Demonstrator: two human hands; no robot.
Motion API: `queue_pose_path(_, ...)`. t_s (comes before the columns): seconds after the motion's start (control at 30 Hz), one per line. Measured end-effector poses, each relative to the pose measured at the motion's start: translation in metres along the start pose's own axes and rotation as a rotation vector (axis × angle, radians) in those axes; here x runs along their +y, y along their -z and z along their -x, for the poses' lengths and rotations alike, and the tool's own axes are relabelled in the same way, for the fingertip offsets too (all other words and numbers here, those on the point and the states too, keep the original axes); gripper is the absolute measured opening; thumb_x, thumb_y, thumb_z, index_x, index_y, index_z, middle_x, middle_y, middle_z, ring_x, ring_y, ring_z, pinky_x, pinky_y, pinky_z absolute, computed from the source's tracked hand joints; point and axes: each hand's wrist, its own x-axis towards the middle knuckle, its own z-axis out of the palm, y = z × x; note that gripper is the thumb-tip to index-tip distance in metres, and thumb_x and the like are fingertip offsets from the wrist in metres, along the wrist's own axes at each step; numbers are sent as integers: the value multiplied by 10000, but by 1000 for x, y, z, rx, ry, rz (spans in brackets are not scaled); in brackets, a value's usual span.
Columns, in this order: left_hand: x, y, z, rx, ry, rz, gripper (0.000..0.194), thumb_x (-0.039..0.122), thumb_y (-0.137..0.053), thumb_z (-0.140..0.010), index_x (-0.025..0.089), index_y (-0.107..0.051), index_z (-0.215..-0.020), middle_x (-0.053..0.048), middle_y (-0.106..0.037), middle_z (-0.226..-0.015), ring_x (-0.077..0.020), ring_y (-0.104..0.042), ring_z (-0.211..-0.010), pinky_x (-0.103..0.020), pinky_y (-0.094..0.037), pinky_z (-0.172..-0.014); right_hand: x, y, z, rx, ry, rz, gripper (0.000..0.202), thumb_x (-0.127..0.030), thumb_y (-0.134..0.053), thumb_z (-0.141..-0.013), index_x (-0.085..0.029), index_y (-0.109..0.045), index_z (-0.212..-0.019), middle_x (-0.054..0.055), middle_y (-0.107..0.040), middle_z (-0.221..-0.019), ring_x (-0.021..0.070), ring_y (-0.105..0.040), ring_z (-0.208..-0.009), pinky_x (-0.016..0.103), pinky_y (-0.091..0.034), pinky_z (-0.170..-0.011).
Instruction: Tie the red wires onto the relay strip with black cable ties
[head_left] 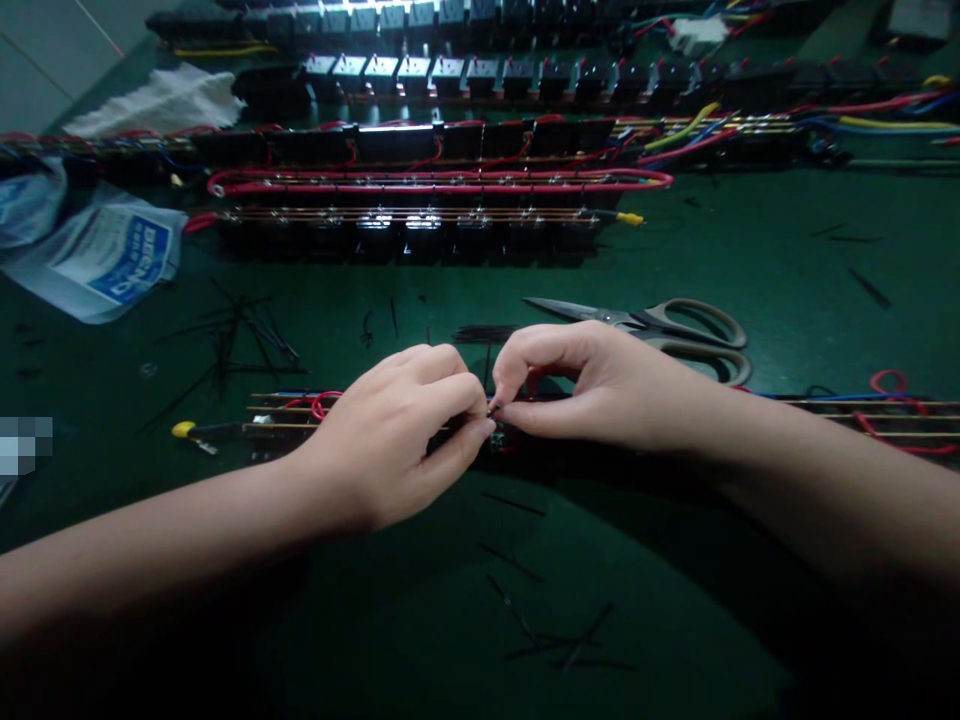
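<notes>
My left hand [416, 430] is closed, its thumb and forefinger pinched at the middle of a long strip of black modules with brass rods and wires [281, 410]. My right hand [574, 385] pinches at the same spot, its fingertips almost touching the left ones. Between them a thin black cable tie [487, 370] stands up from the strip. Its lower part is hidden by the fingers, so I cannot tell whether it is looped. Just behind my right hand lie scissors [652, 318] with grey handles, blades pointing left.
A bundle of black cable ties [484, 332] lies beside the scissor tips. More loose ties [225, 340] are scattered at left and in front [562, 645]. Behind are several similar wired strips [420, 220]. A plastic bag [112, 255] with a blue label sits at left.
</notes>
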Motion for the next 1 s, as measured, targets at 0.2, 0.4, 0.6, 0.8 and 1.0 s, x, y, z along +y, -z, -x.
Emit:
queue_pose_path(0.2,0,-1,0,1,-5,1,145,196,-517,-928,170,-577,-799,-31,-568,-844,-163,-491,-778,-304,-375,-674,-1,0,0,0,-18,14,51,-230,-670,-767,-188,-671,-737,-5,-686,-766,141,-637,-714,273,-508,-664)
queue_pose_path(0.4,-1,-1,-1,17,-21,-4,157,191,-508,-937,165,-575,-798,-30,-568,-840,-158,-487,-771,-302,-376,-674,0,-2,0,-2,17,30,35,-210,-669,-770,-188,-676,-744,-7,-681,-768,134,-625,-713,268,-491,-673)
queue_pose_path(0.6,-1,0,0,0,-26,-17,154,203,-506,-938,168,-580,-807,-36,-581,-853,-162,-498,-779,-307,-393,-684,0,-1,0,-4,13,27,34,-215,-669,-774,-193,-680,-751,-9,-683,-766,135,-626,-714,269,-490,-673)
queue_pose_path(0.8,-1,1,0,8,-20,-5,158,195,-506,-929,164,-576,-791,-34,-579,-841,-159,-498,-777,-303,-392,-684,-2,-1,0,-7,8,30,45,-221,-668,-777,-190,-684,-749,-4,-685,-764,136,-627,-711,267,-494,-666)
queue_pose_path(1.0,0,2,-1,-5,-15,20,154,184,-511,-921,158,-574,-783,-32,-573,-843,-157,-497,-786,-294,-385,-691,-1,-1,1,-6,18,27,45,-212,-667,-780,-184,-681,-748,-6,-681,-759,132,-627,-706,258,-493,-656)
